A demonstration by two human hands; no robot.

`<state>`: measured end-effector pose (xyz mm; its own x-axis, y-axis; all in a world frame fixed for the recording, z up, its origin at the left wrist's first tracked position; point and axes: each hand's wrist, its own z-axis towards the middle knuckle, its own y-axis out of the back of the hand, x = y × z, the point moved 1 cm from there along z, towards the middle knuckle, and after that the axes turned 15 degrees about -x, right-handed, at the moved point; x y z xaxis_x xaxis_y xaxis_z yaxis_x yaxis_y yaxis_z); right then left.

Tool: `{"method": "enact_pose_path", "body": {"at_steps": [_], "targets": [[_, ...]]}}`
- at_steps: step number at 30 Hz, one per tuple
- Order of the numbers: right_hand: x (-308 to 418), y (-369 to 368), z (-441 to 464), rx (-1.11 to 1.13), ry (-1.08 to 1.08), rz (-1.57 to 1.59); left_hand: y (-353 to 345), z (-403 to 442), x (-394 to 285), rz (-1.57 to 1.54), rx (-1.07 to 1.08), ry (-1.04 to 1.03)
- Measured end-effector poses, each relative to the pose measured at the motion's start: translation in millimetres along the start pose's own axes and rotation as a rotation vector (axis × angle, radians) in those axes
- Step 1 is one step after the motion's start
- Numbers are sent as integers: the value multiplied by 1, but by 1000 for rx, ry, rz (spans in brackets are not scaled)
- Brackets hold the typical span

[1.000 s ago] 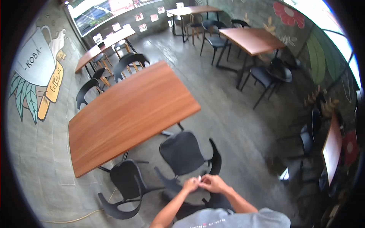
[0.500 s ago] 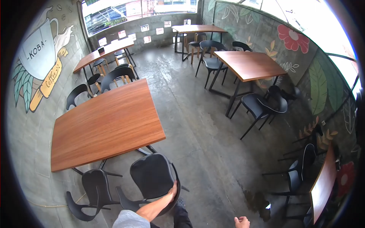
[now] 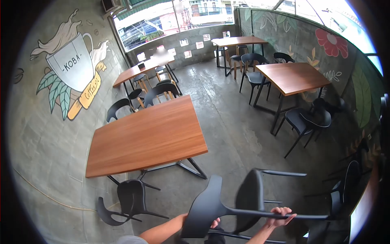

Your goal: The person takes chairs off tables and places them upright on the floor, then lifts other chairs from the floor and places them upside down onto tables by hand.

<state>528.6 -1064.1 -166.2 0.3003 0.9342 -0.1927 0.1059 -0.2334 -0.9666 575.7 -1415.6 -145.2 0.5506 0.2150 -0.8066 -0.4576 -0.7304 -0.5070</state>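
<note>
A black chair [image 3: 249,199] is tipped on its side in front of me, its legs pointing right. My right hand [image 3: 280,216] is wrapped round one of its legs. At the backrest [image 3: 205,207], my left hand [image 3: 215,222] grips the chair from behind, so most of that hand is hidden and only some fingers show. To the left, a second black chair [image 3: 132,196] stands by the near edge of a large wooden table [image 3: 146,138].
Another wooden table [image 3: 292,77] stands at the right, with a black chair [image 3: 304,121] at its near side. A wooden table top [image 3: 365,203] borders the lower right. Concrete floor [image 3: 231,142] runs between the tables. A cord [image 3: 53,199] hangs along the left wall.
The held chair has moved right, away from the large table, and turned onto its side. My right hand has come onto its leg. The view has shifted left.
</note>
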Motion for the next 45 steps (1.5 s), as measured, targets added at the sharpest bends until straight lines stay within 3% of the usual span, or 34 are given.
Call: {"method": "enact_pose_path", "body": {"at_steps": [2,3,4,5,7,8,10,11,13,15,16,17,18,20,22,25,28,30,32,34,36,37,39,41,44,45], "targets": [[-4,0,2,117,-9,-161,27,-20,-6,-100,-922,303],[-10,-11,4,230,-23,-337,50,-31,3,-26,-1053,335],[-25,-15,3,194,-11,-431,72,-43,9,52,-1179,363],[-39,-10,7,314,-9,-607,79,-56,2,64,-1158,353],[-79,3,-2,232,3,-866,79,-76,-13,214,-1196,263],[-96,9,-6,211,-101,-1012,72,-75,-16,212,-1187,253],[-130,29,-7,224,-288,-1182,49,-71,-23,444,-1088,-238],[-153,31,-11,292,-313,-1303,31,-68,-40,502,-1014,-258],[-201,24,-20,337,-481,-1439,-9,-59,-77,600,-800,-515],[-246,35,-34,417,-497,-1541,-26,-48,-109,644,-653,-788],[-264,40,-51,388,-450,-1568,-37,-50,-126,524,-597,-724],[-279,76,-64,174,-527,-1353,-26,-48,-126,664,-663,-693],[-283,69,-87,141,-529,-1362,-32,-52,-140,511,-835,-716],[-344,48,-119,232,-508,-1375,-1,-76,-153,268,-725,-540],[-380,34,-152,313,-488,-1403,14,-113,-162,402,-692,-675],[-433,18,-179,545,-475,-1410,39,-173,-169,569,-849,-910],[-481,-5,-201,787,-534,-1385,74,-211,-161,242,-943,-1156],[-499,85,-184,822,-488,-1594,103,-228,-156,90,-1131,-957],[-512,84,-185,872,-531,-1816,122,-236,-151,64,-1205,-934],[-520,110,-178,994,-363,-1754,153,-236,-131,258,-1195,-980],[-516,100,-169,1165,-334,-1784,169,-231,-134,332,-1245,-979],[-512,91,-166,1174,-423,-1794,172,-228,-139,348,-1286,-964],[-498,91,-151,1125,-200,-1972,192,-223,-138,429,-1321,-1013],[-471,104,-120,883,84,-2085,205,-221,-142,401,-1344,-1017],[-435,80,-76,231,563,-2166,244,-219,-128,290,-1317,-1051],[-428,74,-57,164,701,-2075,259,-225,-127,284,-1311,-983]]}}
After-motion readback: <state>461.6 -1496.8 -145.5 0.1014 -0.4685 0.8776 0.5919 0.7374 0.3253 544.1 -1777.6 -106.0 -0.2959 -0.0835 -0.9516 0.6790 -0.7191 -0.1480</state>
